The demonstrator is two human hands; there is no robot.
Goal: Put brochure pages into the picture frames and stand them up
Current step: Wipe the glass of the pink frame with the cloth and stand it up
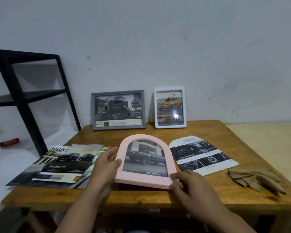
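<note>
I have the pink arched frame [145, 161] between both hands above the middle of the wooden table [208, 192], its near edge lifted off the wood and its rounded top pointing away from me. My left hand [106, 163] grips the frame's left rail, thumb lying over the front face and the other fingers behind it. My right hand [185, 184] pinches the near right corner, thumb on the front rim; the fingers under it I cannot see. Behind the glazing sits a brochure page [145, 158] showing a dark pickup truck, with a Toyota mark along its lower edge.

Left of the frame, a stack of loose brochure sheets [57, 165] lies flat and fanned, overhanging the table's left edge; my left wrist covers part of its right side. Just right of the frame lies a trimmed page offcut [202, 155] printed with dashboard pictures, its far end cut to a curve. Further right, near the table's right front, a crumpled tan cloth [257, 181] lies well apart from the frame.

At the back of the table two frames stand upright near the wall: a grey landscape frame [118, 109] holding a page with dark trucks, and beside it on the right a white portrait frame [170, 107] with a yellow truck. A black metal shelf unit [23, 96] stands off the table's left rear corner, and a small reddish object [9, 142], too blurred to name, lies on the pale surface below it.
</note>
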